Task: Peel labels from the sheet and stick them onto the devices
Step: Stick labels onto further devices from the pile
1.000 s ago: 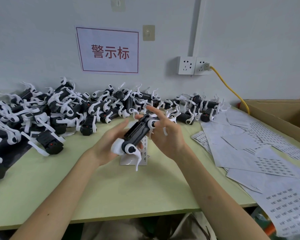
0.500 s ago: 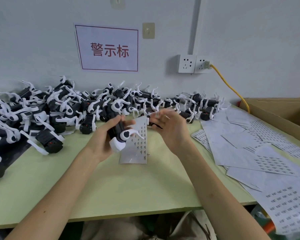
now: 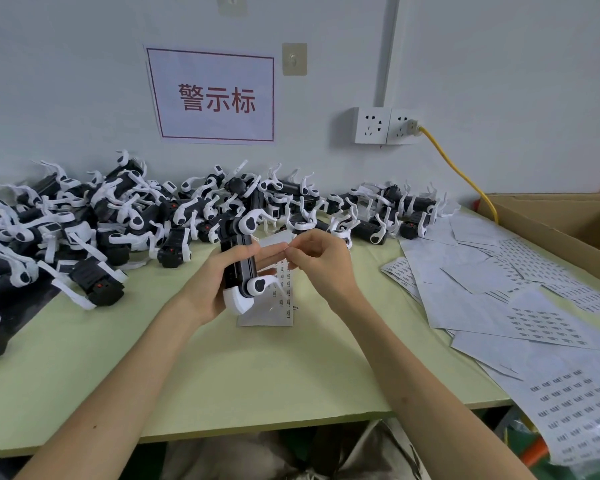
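Note:
My left hand grips a black device with white ends, held nearly upright above the green table. A small label sheet stands behind the device, against my left fingers. My right hand pinches at the sheet's upper part with thumb and forefinger; whether a label is between them is too small to tell. A long heap of the same black and white devices lies along the wall, from the left edge to past the middle.
Several large label sheets lie spread over the table's right side and hang over its front edge. A cardboard box stands at the far right. A yellow cable runs from the wall socket down behind the box.
My left hand has turned the device from lying slanted to nearly upright. My right hand let go of the device and moved to the top of the small label sheet.

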